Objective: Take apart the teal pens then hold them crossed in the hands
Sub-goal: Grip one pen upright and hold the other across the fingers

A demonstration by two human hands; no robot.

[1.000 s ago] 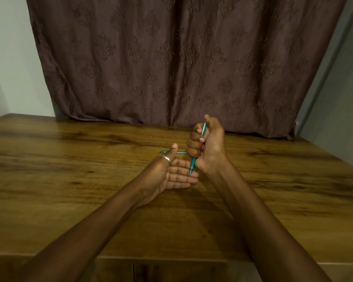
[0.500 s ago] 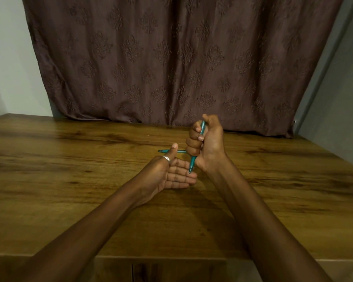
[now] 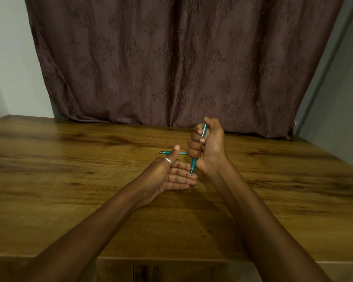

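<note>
Both forearms I watched were bare all the way to the frame's edge at six o'clock. The left hand [image 3: 171, 177] wore one thin silver ring [image 3: 168, 160] low on its thumb, at eleven o'clock. The right hand [image 3: 209, 148] showed short-trimmed fingernails.

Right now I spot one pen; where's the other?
Head view, centre: second pen runs level behind the thumb of the left hand, beside the right hand.

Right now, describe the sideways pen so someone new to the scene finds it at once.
Over the wooden table before the brown curtain, look between the two hands. A teal pen runs level behind the thumb of the left hand toward the right hand. The other pen stands upright in that hand's fingers; this one points sideways.
</note>
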